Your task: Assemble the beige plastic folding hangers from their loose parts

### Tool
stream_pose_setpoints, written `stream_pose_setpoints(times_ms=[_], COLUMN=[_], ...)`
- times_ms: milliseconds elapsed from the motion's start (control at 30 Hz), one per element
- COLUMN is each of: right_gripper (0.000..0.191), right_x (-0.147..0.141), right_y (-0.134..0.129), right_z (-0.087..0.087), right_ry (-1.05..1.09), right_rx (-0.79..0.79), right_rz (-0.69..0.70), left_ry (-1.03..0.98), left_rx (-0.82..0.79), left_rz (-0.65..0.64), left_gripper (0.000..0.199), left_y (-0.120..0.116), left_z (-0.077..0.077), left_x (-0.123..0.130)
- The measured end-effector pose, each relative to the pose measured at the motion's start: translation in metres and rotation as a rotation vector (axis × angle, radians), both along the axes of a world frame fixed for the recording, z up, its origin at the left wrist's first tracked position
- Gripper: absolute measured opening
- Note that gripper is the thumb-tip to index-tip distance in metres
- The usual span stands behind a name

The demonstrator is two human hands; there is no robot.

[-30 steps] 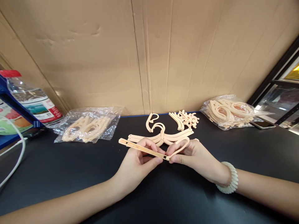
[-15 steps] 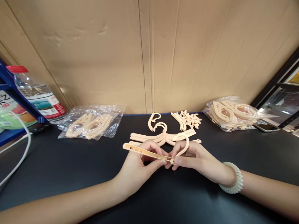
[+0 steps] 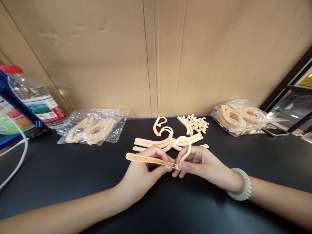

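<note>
My left hand (image 3: 148,169) is closed on a long cream plastic hanger arm (image 3: 146,159), which has small slots near its far left end. Between thumb and fingers, my right hand (image 3: 197,162) pinches a curved cream hanger hook (image 3: 188,148). The base of the hook meets the inner end of the arm, where both hands' fingertips come together. Just beyond my hands lie folding hangers (image 3: 152,142) with their hooks, partly hidden by my fingers. A loose hanger arm and hook (image 3: 157,126) rest behind them.
Small hook pieces (image 3: 197,123) are heaped beside several hanger arms (image 3: 185,125) at the back. Clear bags of hanger parts lie left (image 3: 91,128) and right (image 3: 240,117). A phone (image 3: 275,130), a water bottle (image 3: 36,97) and a white cable (image 3: 23,156) flank the black table (image 3: 170,208).
The hook's base has moved left into the end of the hanger arm, closing the small gap between them. Both hands keep their grip; the whole view has shifted slightly.
</note>
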State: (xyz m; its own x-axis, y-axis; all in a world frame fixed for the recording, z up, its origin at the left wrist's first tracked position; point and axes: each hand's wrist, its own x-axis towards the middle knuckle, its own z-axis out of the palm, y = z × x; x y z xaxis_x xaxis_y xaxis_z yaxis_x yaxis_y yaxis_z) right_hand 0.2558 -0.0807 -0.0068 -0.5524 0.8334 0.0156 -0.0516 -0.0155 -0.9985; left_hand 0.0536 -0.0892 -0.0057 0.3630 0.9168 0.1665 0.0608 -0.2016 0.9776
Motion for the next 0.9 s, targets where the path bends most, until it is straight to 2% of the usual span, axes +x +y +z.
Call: stream_pose_setpoints(times_ms=[533,900], right_gripper=[0.016,0.022], right_x=[-0.0012,-0.0057], right_y=[-0.0053,-0.0068], right_z=[-0.0050,-0.0047], right_ry=[-0.051,-0.045], right_rx=[0.073,0.113], right_rz=[-0.021,-0.037], left_ry=[-0.100,-0.094], left_rx=[-0.199,-0.211], left_rz=[-0.032,-0.017], left_gripper=[0.019,0.026], left_y=[0.0004,0.0001], left_z=[0.0003,0.0006], left_x=[0.0015,0.0021])
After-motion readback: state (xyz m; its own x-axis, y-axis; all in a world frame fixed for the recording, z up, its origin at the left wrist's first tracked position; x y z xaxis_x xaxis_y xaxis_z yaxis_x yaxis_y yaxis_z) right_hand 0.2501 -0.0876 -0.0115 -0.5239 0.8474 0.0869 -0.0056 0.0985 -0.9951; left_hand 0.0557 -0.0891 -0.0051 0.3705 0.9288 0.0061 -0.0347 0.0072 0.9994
